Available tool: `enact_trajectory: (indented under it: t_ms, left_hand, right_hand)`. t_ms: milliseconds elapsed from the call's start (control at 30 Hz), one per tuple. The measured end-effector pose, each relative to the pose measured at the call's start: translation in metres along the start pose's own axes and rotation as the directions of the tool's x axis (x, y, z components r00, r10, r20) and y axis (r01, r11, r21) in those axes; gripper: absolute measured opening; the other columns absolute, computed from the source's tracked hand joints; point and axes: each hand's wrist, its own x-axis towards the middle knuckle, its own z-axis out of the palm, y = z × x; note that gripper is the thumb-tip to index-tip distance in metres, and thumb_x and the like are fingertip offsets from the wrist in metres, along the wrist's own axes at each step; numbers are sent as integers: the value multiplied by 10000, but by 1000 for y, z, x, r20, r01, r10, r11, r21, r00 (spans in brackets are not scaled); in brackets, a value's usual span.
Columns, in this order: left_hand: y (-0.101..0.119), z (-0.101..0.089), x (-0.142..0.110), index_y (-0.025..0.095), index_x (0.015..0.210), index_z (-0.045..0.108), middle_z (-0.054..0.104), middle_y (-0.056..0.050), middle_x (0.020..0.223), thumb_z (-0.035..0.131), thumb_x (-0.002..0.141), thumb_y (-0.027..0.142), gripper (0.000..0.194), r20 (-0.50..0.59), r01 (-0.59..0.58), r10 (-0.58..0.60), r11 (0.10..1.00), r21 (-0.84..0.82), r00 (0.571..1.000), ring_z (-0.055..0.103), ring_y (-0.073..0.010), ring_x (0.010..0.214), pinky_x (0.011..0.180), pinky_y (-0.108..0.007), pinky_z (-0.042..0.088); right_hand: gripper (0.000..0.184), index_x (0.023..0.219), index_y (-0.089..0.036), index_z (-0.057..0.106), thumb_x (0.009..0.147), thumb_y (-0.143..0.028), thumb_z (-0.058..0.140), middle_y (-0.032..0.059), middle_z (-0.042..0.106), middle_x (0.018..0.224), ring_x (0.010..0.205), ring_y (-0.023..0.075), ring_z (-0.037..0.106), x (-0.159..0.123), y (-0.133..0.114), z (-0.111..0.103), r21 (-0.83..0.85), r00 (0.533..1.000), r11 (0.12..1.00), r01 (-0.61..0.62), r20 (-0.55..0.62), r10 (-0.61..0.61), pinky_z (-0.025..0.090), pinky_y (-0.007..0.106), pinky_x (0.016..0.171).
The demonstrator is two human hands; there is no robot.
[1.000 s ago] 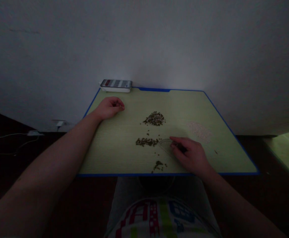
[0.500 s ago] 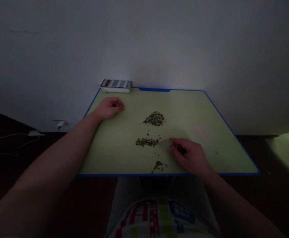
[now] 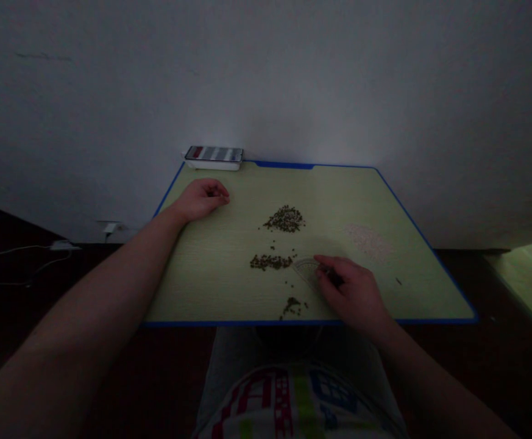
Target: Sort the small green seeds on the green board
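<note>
My right hand pinches a clear protractor, its curved, marked edge pointing left near the board. The tip of that edge lies just right of a short row of small dark green beans. Beyond the row is a heap of similar beans mixed with pale grains. A small cluster of beans lies near the front edge. On the left side my left hand rests with its fingers loosely curled in; nothing shows in them. To the right is a thin spread of pale grains, like rice.
The yellow-green tabletop has a blue rim and stands against a pale wall. At its back left corner a phone lies on a white box. One small dark sliver lies at the right. Cables run along the floor at left.
My right hand and the protractor have shifted slightly to the right, a little away from the row of beans. My left hand and the bean piles have stayed put.
</note>
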Motion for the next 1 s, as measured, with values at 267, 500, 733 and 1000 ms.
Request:
enact_trajectory:
  t_ms: [267,500,733,1000]
  left_hand:
    - [-1,0,1,169,740,650,466,50,523,723,649,289,167,11,-6,6,1000,2,1000,405,-85,476,490,-239,296]
    - [-5,0,2,165,750,646,466,49,529,725,634,303,196,3,-14,14,1000,3,1000,406,-84,483,497,-237,304]
    - [-3,-1,2,151,762,650,474,46,538,721,641,309,211,18,-11,10,1000,18,1000,415,-89,499,510,-236,311]
    - [-4,-1,1,156,755,643,466,53,525,714,643,301,196,16,-25,25,1000,4,1000,406,-80,475,488,-228,299]
  right_hand:
    - [313,1090,-167,749,901,-272,523,92,779,895,654,189,687,2,-2,3,-36,1000,999,16,-6,-17,570,324,634]
    - [331,1086,-151,758,898,-292,524,98,775,865,611,192,667,0,1,0,-80,998,995,-54,-45,50,567,332,624]
    - [354,1102,-129,754,896,-305,527,84,764,820,577,175,653,-1,-1,0,-64,996,995,-79,-49,76,553,307,600]
    - [362,1115,-124,753,895,-279,510,114,769,866,658,208,688,5,-5,4,-90,997,994,-69,-34,66,567,338,675]
